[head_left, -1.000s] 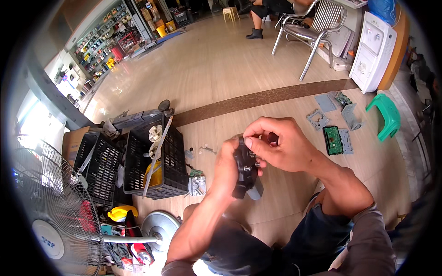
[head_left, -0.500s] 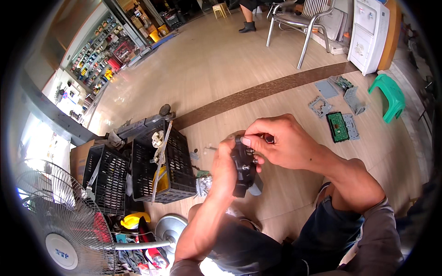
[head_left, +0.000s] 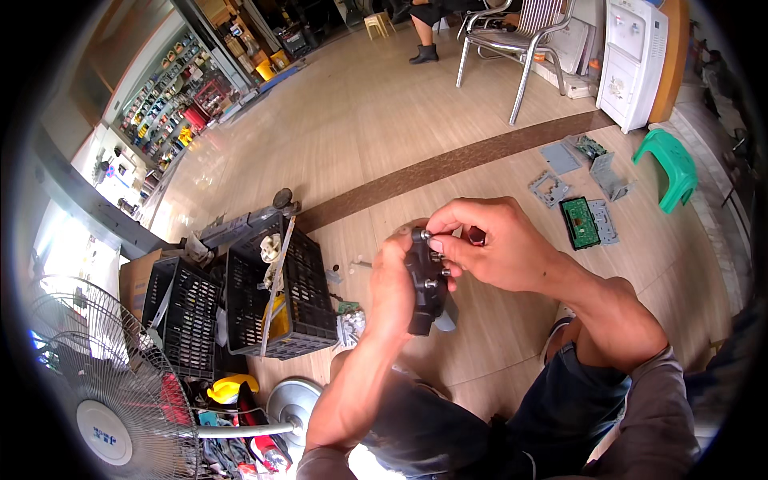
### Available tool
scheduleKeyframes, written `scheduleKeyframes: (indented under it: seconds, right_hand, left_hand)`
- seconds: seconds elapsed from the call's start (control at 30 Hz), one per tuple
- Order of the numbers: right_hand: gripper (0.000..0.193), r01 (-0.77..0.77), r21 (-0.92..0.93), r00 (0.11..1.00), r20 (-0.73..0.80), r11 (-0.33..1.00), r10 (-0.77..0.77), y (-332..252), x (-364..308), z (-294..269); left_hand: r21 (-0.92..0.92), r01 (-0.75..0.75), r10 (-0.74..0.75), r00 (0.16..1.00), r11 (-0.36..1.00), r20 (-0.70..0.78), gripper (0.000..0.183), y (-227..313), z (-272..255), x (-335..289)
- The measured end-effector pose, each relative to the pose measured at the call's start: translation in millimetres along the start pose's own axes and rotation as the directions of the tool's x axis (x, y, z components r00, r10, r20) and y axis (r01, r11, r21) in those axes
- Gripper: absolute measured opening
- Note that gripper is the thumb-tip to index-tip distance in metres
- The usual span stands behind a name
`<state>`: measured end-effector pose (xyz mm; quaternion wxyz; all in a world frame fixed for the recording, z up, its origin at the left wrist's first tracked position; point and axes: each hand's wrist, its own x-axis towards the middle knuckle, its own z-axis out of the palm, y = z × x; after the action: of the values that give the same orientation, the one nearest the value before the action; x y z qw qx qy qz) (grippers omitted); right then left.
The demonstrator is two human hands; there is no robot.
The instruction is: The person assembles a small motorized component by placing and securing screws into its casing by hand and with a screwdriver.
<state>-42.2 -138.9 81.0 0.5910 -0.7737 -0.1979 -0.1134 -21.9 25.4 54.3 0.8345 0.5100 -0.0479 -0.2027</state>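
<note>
My left hand point(head_left: 392, 276) is wrapped round a black plastic housing point(head_left: 426, 312) with several silvery metal studs along its right side. A grey cylindrical part point(head_left: 446, 318), like a small motor, sticks out below it. My right hand point(head_left: 504, 248) pinches with thumb and forefinger at the metal stud point(head_left: 425, 235) on the housing's upper end. A dark tool handle point(head_left: 477, 235) with a reddish round end shows inside its curled fingers; the rest of that tool is hidden. The housing is held in the air above the floor, in front of my knees.
Black plastic crates point(head_left: 300, 320) with parts stand at the left, beside a fan point(head_left: 112, 400). On the right floor lie a green circuit board point(head_left: 582, 224), grey plates point(head_left: 560, 158) and a green stool point(head_left: 670, 168). A metal chair point(head_left: 520, 40) and water dispenser point(head_left: 632, 64) stand farther back.
The right thumb and forefinger have shifted slightly off the upper stud, which now shows its metal tip. The left hand keeps its hold; the whole view has shifted a little.
</note>
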Motion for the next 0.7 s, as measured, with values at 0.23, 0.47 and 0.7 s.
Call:
scheduleKeyframes:
  seconds: [0.23,0.47,0.7]
  right_hand:
    - [0.008,0.150,-0.173,0.989,0.033,0.973,-0.146,9,-5,-6]
    - [0.013,0.074,-0.121,0.996,-0.044,0.990,-0.080,-6,-8,-6]
    - [0.012,0.117,-0.176,0.992,-0.021,0.977,-0.123,3,-7,-7]
  left_hand:
    - [0.018,0.005,-0.005,1.000,1.000,-0.006,0.042,-2,5,-2]
    - [0.051,-0.009,0.008,1.000,0.999,0.007,0.044,-1,8,-2]
    - [0.106,-0.014,0.013,1.000,0.994,0.008,0.051,0,6,-4]
